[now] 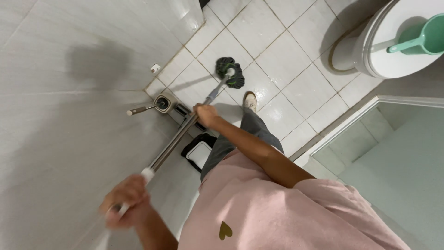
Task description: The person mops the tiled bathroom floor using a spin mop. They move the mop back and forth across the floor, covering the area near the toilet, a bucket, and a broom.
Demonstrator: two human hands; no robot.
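Observation:
A long metal mop pole (173, 143) runs from the lower left up to a round dark green mop head (230, 72) that rests on the white tiled floor (270, 41). My left hand (126, 203) is blurred and closed around the pole's top end. My right hand (204, 114) grips the pole at its middle. My foot in a light shoe (250, 100) stands just below the mop head.
A toilet brush in its holder (159, 103) stands by the wall corner, with a small black and white bin (200, 153) below it. A white toilet (393, 41) with a green scoop (423, 38) on its lid is at top right. A raised ledge (342, 125) borders the floor.

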